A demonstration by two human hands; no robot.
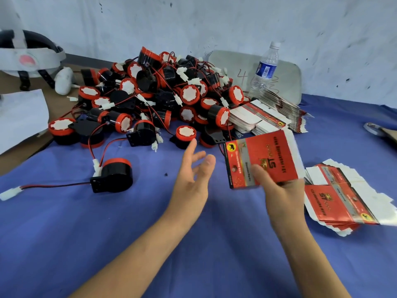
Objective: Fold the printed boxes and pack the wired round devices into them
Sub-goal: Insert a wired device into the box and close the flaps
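Box blank of red printed cardboard with gold lettering lies flat and unfolded in the right hand, raised above the blue cloth that covers the table. The thumb presses on the printed face near the lower edge and the other fingers curl behind the card, so the hand pinches it. The left hand hovers just beside it, holding nothing, palm turned inward and fingers loosely spread.

To the right of the held blank, a fanned stack of red and white flat boxes rests on the cloth. A second, longer row of flat boxes lies behind, touching the foot of a large heap of black round devices with red caps, their red and black wires and white plugs tangled together. One black round device with a red rim sits apart on the cloth to the left, its wire running out to a white plug.

A clear plastic water bottle with a blue label stands behind the row of boxes, in front of a grey rounded panel leaning on the wall. At far left are a white headset and a white paper sheet.
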